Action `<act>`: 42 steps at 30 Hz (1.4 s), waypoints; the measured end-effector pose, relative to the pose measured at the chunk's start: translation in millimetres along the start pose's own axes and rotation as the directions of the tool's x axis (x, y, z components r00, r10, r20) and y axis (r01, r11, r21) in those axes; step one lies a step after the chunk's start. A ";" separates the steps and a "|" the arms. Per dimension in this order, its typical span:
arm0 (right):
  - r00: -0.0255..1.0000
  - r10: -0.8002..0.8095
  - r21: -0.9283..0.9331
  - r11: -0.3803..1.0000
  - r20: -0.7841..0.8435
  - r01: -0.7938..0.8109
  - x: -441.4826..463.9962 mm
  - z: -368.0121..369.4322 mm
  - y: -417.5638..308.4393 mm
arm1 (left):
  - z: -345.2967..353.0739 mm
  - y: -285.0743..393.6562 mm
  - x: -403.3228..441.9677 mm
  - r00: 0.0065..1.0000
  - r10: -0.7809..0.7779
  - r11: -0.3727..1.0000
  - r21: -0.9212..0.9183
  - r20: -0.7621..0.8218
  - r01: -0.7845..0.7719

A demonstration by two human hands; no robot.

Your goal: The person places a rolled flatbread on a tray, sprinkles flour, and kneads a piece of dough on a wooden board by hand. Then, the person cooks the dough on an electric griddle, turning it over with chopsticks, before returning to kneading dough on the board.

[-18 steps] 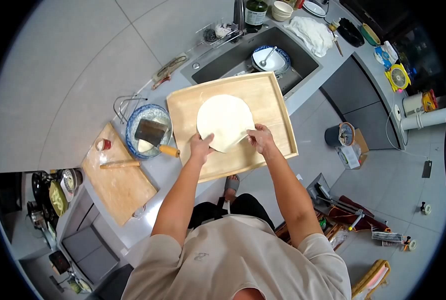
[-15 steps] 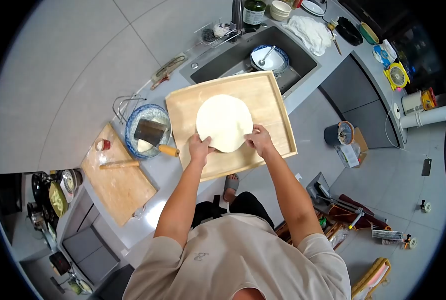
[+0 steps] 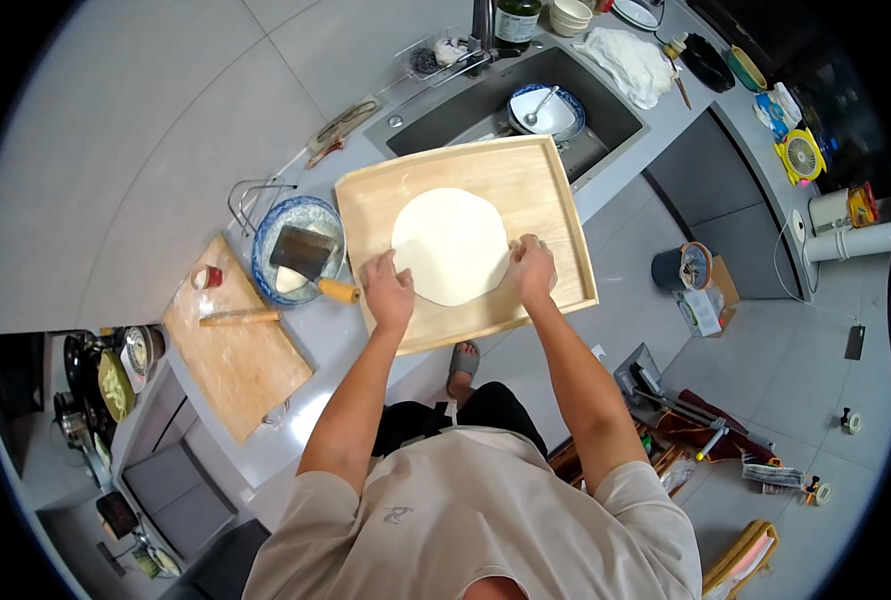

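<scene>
A round, flat sheet of pale dough point(image 3: 450, 246) lies on a light wooden tray-like board point(image 3: 556, 205) with raised edges. At the dough's lower left edge is my left hand point(image 3: 389, 290), its fingers bent and a little apart, thumb tip by the rim. My right hand point(image 3: 534, 270) is by the right edge, with its fingers curled loosely downward next to the dough. Neither hand visibly lifts the sheet. Left of the board, a cleaver point(image 3: 302, 252) with a wooden handle rests across a blue-patterned bowl point(image 3: 268, 225) that has dough in it.
A floured cutting board point(image 3: 241, 370) at the left bears a rolling pin point(image 3: 241, 317) and a small red cup point(image 3: 206, 277). Behind the tray is a sink point(image 3: 416, 135) with bowls and a spoon. A white cloth point(image 3: 628, 66) lies right of the sink.
Both hands have moved slightly outward, and their fingers have loosened from the dough's edge. The sheet stays nearly in place on the wooden board.
</scene>
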State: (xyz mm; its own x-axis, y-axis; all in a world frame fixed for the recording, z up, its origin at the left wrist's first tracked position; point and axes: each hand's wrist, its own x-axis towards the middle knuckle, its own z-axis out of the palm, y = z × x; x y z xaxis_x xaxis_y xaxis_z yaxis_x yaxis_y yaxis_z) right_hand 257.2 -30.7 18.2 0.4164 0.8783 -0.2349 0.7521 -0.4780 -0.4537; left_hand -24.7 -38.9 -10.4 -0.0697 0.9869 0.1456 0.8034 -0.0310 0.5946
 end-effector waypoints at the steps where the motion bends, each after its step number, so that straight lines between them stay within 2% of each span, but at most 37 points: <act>1: 0.977 -0.189 -0.045 0.982 -0.102 0.186 -0.5 -1.0 -3.0 | -15.5 19.8 2.0 0.986 0.162 0.980 0.109 0.049 -0.167; 2: 0.908 -0.373 -0.107 0.927 -0.191 0.359 -0.6 -0.6 -4.5 | -22.5 31.0 2.3 0.943 0.312 0.921 0.207 0.115 -0.330; 3: 0.798 -0.542 -0.183 0.840 -0.263 0.511 -2.6 -0.2 -6.6 | -17.3 28.9 -1.8 0.929 0.285 0.917 0.213 0.237 -0.336; 5: 0.822 -0.569 -0.276 0.789 0.006 0.549 -3.1 -0.5 -13.8 | -11.6 22.8 -9.1 0.857 0.213 0.910 0.224 0.470 -0.349; 6: 0.819 -0.561 -0.296 0.767 0.121 0.569 -0.2 4.1 -11.4 | -17.1 22.7 -9.1 0.826 0.207 0.877 0.274 0.524 -0.394; 7: 0.807 -0.544 -0.314 0.743 0.231 0.591 5.7 11.9 -7.8 | -21.0 23.7 -10.7 0.838 0.201 0.893 0.257 0.507 -0.369; 9: 0.839 -0.516 -0.346 0.765 0.174 0.543 11.6 16.9 -10.9 | -25.0 27.8 -12.6 0.864 0.186 0.921 0.222 0.467 -0.318; 11: 0.848 -0.506 -0.366 0.768 0.158 0.526 1.2 7.3 -19.5 | -30.6 23.7 -17.4 0.841 0.195 0.922 0.198 0.505 -0.333; 12: 0.841 -0.497 -0.350 0.764 0.214 0.541 0.3 14.7 -12.6 | -36.8 19.6 -24.0 0.830 0.195 0.923 0.189 0.523 -0.336; 13: 0.831 -0.524 -0.366 0.748 0.186 0.553 0.6 19.5 -10.1 | -43.1 15.7 -29.2 0.834 0.190 0.933 0.170 0.519 -0.318; 15: 0.827 -0.558 -0.328 0.796 -0.071 0.508 -10.4 27.3 -17.5 | -53.2 5.9 -42.3 0.843 0.187 0.950 0.124 0.504 -0.286; 16: 0.798 -0.592 -0.261 0.792 -0.110 0.552 -26.3 23.7 -30.4 | -61.7 -0.7 -51.6 0.867 0.274 0.936 0.092 0.417 -0.341; 18: 0.736 -0.645 -0.131 0.763 -0.206 0.633 -54.2 13.8 -60.4 | -82.5 -14.4 -70.3 0.877 0.240 0.958 0.047 0.415 -0.284; 19: 0.655 -0.691 -0.076 0.704 -0.307 0.706 -69.8 17.3 -79.1 | -92.9 -21.2 -80.0 0.881 0.229 0.965 0.021 0.414 -0.261; 22: 0.604 -0.755 0.043 0.615 -0.255 0.787 -117.9 32.3 -134.8 | -118.8 -57.0 -108.1 0.928 0.199 0.979 -0.018 0.314 -0.204; 25: 0.536 -0.824 -0.065 0.554 -0.185 0.830 -159.3 57.2 -190.3 | -154.2 -96.1 -134.6 0.960 0.171 0.985 -0.048 0.223 -0.165; 30: 0.680 -0.731 -0.390 0.610 0.058 0.690 -178.7 99.1 -240.9 | -218.4 -156.2 -174.0 0.985 0.095 0.995 -0.056 0.141 -0.088; 33: 0.800 -0.571 -0.421 0.689 0.184 0.590 -182.3 105.0 -261.4 | -252.1 -183.1 -191.3 0.989 0.050 0.998 -0.056 0.139 -0.043; 34: 0.791 -0.569 -0.420 0.675 0.226 0.606 -180.7 104.7 -264.0 | -260.3 -188.3 -194.4 0.989 0.048 0.997 -0.060 0.143 -0.040; 40: 0.728 -0.683 -0.430 0.644 0.047 0.633 -178.3 101.3 -270.0 | -268.3 -203.0 -171.3 0.988 0.148 0.982 -0.123 0.035 -0.142; 42: 0.723 -0.691 -0.376 0.670 0.002 0.640 -172.0 98.6 -268.4 | -264.8 -197.9 -147.5 0.982 0.188 0.973 -0.143 0.014 -0.184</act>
State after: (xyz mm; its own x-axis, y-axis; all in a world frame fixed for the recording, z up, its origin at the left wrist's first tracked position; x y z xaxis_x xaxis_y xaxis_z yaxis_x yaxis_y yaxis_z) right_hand -66.7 -52.3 95.5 -0.2193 0.9653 0.1416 0.9625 0.2378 -0.1307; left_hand -329.9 -220.3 59.8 0.0908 0.9657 0.2434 0.7097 -0.2342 0.6644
